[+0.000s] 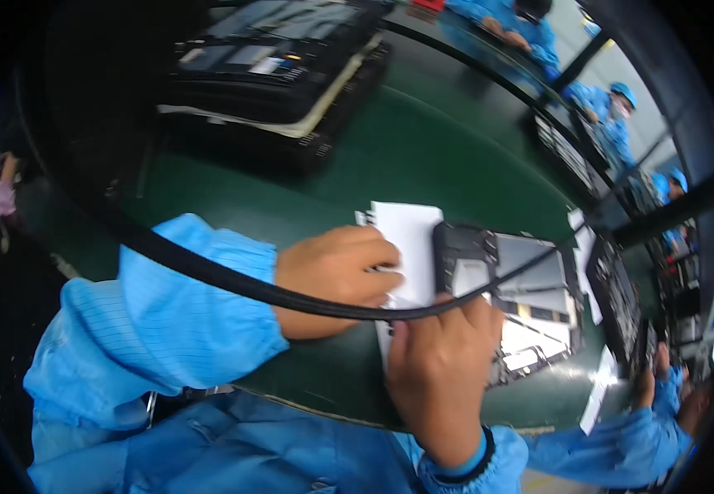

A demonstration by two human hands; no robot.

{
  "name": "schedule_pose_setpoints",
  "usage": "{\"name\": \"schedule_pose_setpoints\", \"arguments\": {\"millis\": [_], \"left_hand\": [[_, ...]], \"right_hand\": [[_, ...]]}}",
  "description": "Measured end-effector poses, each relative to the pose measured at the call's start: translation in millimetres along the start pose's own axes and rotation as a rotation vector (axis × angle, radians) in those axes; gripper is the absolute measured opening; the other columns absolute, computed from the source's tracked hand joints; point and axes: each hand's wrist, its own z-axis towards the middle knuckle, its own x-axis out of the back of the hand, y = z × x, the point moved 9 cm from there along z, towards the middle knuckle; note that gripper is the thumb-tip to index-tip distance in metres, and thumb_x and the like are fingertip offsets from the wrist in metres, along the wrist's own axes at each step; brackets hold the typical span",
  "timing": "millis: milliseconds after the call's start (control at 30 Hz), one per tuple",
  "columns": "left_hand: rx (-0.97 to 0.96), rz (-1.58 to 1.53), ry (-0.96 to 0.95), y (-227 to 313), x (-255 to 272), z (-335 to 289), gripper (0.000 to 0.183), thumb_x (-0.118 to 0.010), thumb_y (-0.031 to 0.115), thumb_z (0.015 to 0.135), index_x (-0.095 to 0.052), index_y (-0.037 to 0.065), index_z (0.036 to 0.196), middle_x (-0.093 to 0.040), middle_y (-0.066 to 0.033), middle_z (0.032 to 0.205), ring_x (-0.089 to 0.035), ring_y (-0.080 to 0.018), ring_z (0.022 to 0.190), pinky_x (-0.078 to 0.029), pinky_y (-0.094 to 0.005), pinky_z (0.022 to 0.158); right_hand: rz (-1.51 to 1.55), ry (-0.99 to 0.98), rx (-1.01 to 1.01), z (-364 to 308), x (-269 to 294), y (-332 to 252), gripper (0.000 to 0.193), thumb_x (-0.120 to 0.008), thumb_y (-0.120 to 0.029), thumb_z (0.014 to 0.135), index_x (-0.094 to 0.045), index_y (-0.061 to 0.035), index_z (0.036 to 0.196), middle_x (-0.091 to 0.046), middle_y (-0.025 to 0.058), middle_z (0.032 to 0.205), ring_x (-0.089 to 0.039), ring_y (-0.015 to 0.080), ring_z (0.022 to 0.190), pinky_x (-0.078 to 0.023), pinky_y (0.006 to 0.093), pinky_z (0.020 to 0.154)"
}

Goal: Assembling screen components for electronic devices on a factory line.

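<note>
A white sheet (pixel 410 226) lies on the green table, partly under the left edge of a flat black-framed device part (pixel 530 276) with silvery and white panels. My left hand (pixel 336 276) is at the sheet's left side, its fingers bent and closed on the paper. Close by on the right, my right hand (pixel 448 362) has its fingers curled down at the near left corner of the device part. Its fingertips are turned away, so what they grip is hidden. A black band (pixel 324 306) crosses the view in front of both hands.
A stack of black device parts (pixel 291 90) with a pale layer between stands at the far left. More black frames (pixel 616 288) and a white strip (pixel 597 391) lie to the right on the green table (pixel 423 152). Nearby, a co-worker's blue sleeve (pixel 620 445) reaches in; others sit beyond.
</note>
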Motion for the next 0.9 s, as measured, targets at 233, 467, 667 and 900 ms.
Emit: {"name": "schedule_pose_setpoints", "arguments": {"millis": [233, 467, 667, 900], "left_hand": [[0.064, 0.012, 0.019, 1, -9, 15, 0.025, -0.061, 0.003, 0.065, -0.058, 0.000, 0.090, -0.055, -0.0152, 0.090, -0.053, -0.0318, 0.084, -0.044, -0.0395, 0.074], [-0.419, -0.153, -0.141, 100, -64, 94, 0.016, -0.052, 0.003, 0.071, -0.059, -0.004, 0.084, -0.058, -0.0172, 0.091, -0.058, -0.0286, 0.086, -0.049, -0.0334, 0.074], [-0.429, -0.076, -0.397, 97, -167, 155, 0.033, -0.048, 0.011, 0.065, -0.055, -0.008, 0.091, -0.055, -0.0138, 0.095, -0.054, -0.0233, 0.085, -0.045, -0.0292, 0.075], [-0.421, -0.078, -0.259, 91, -176, 164, 0.027, -0.051, 0.009, 0.066, -0.058, -0.005, 0.087, -0.055, -0.0128, 0.095, -0.055, -0.0217, 0.084, -0.045, -0.0276, 0.073]], "right_hand": [[0.331, 0.001, 0.079, -25, 39, 21, 0.017, -0.063, -0.002, 0.057, -0.053, -0.0018, 0.071, -0.053, 0.0120, 0.077, -0.049, 0.0273, 0.071, -0.037, 0.0371, 0.065], [0.643, 0.254, -0.637, -121, 102, 241, 0.002, -0.051, -0.005, 0.064, -0.050, -0.0025, 0.065, -0.054, 0.0176, 0.103, -0.044, 0.0285, 0.104, -0.029, 0.0377, 0.091], [0.875, 0.069, -0.605, -117, 57, 298, 0.005, -0.051, -0.005, 0.063, -0.051, -0.0005, 0.063, -0.051, 0.0180, 0.111, -0.029, 0.0354, 0.120, -0.017, 0.0430, 0.099], [0.846, 0.092, -0.686, -126, 50, 313, 0.006, -0.052, -0.006, 0.064, -0.051, -0.0010, 0.062, -0.051, 0.0190, 0.111, -0.028, 0.0354, 0.121, -0.014, 0.0438, 0.099]]}}
